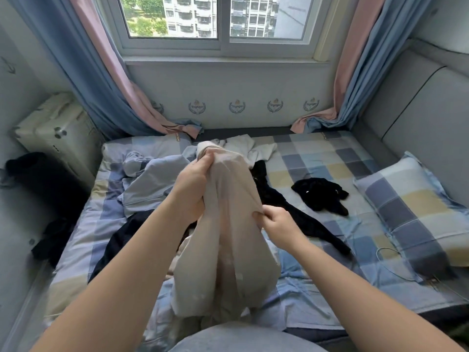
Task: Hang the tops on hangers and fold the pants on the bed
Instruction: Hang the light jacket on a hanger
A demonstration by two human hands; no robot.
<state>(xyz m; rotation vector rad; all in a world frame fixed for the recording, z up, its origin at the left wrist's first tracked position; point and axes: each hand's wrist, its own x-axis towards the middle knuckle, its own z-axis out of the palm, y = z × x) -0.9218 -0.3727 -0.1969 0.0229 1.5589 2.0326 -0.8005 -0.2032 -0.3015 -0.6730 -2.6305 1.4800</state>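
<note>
A beige garment (pixel 228 237) hangs lifted over the middle of the checked bed (pixel 330 232). My left hand (pixel 193 181) grips its top end, bunched in the fist. My right hand (pixel 276 222) pinches its right edge lower down. A white garment (pixel 253 148) lies crumpled behind it near the window wall. A long black garment (pixel 291 217) stretches across the bed to the right, and a small black piece (pixel 321 195) lies further right. Another dark garment (pixel 121 237) lies under my left forearm. No hanger is in view.
A light blue quilt (pixel 152 179) is heaped on the bed's left half. A checked pillow (pixel 416 209) lies at the right against a grey padded headboard (pixel 418 118). A cream box (pixel 58 130) and dark clothes (pixel 48 189) stand left of the bed. Curtains hang by the window.
</note>
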